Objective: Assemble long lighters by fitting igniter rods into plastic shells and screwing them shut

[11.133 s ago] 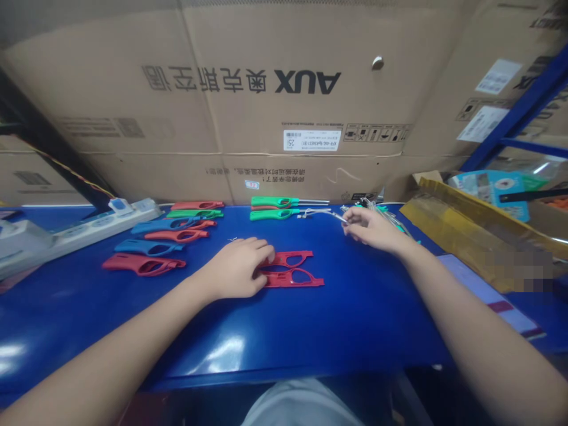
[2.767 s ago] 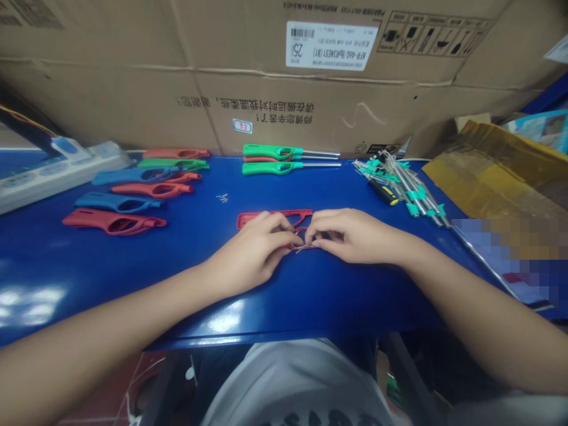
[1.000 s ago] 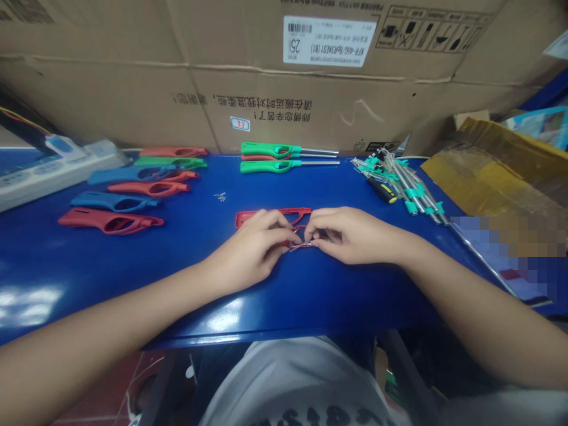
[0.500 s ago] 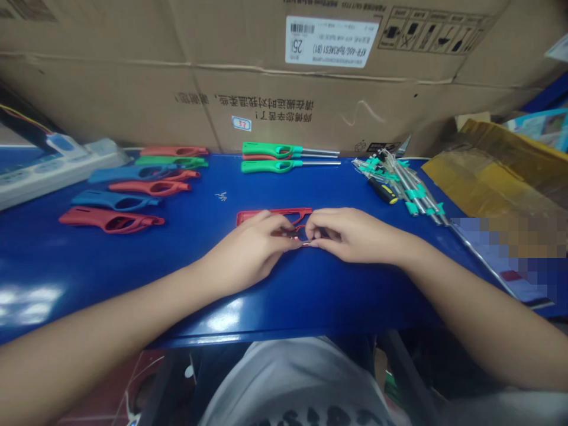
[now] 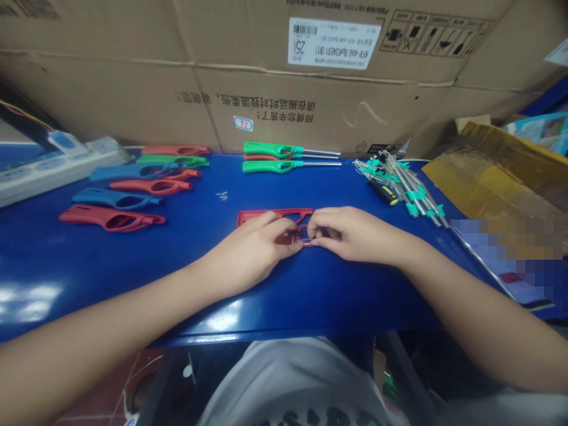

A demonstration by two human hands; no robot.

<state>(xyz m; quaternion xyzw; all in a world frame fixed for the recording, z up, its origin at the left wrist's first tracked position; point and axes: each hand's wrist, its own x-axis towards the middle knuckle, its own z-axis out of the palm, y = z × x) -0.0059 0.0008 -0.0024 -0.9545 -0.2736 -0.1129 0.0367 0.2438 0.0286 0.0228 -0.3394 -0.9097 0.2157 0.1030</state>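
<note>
Over the blue table my left hand (image 5: 261,241) bends its fingers and thumb around a red lighter casing half (image 5: 288,239), covering most of it. My right hand (image 5: 355,234) pinches the casing's narrow front end, thumb below and curled fingers above. The two hands' fingertips are close together there. A thin, pale part shows at the fingertips, too small to name. Just behind my hands lies another red casing half (image 5: 306,212), its inner side up and partly hidden by my left fingers.
Coloured lighter casings (image 5: 113,218) lie at the left by a white power strip (image 5: 66,163). Assembled green lighters (image 5: 266,167) rest before a cardboard box (image 5: 257,89). At the right are metal lighter tubes (image 5: 415,186), a black-and-yellow screwdriver (image 5: 383,192) and brown packaging (image 5: 492,168). Tiny pale pieces (image 5: 222,195) lie mid-table.
My left fingertips have shifted slightly, and more of the red casing half shows between them. My right hand keeps its pinch at the front end. The surrounding things stay put.
</note>
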